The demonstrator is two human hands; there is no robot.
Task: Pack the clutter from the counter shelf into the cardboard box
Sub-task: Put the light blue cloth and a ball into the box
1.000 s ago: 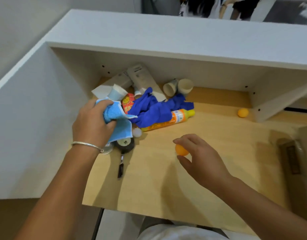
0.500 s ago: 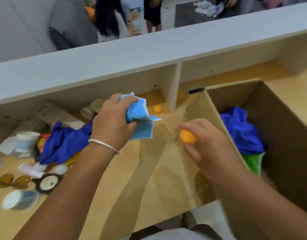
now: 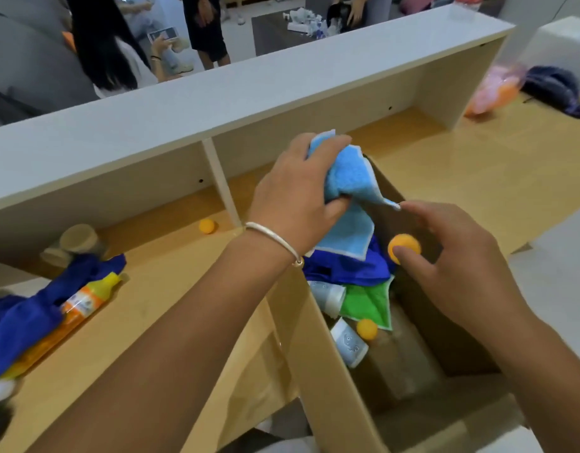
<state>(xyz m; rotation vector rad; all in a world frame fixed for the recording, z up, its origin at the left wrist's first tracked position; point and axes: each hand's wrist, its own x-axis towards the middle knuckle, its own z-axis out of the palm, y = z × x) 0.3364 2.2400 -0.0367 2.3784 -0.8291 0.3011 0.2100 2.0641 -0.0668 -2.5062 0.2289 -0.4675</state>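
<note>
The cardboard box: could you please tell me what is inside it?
In the cardboard box: a dark blue cloth, green cloth, two pale containers and an orange ball. Whatever lies beneath is covered.

Cardboard box (image 3: 318,348) right of bottle (image 3: 76,308).

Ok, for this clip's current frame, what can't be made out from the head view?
- Cardboard box floor: covered by the blue cloth, green cloth and bottles, and shadowed.
- Light blue towel: partly hidden inside the left hand.
- Orange bottle label: too blurred to read; a blue garment drapes over it.
- Items at the lower left edge: cut off and blurred.
- Whether the right hand has let go of the orange ball.
</note>
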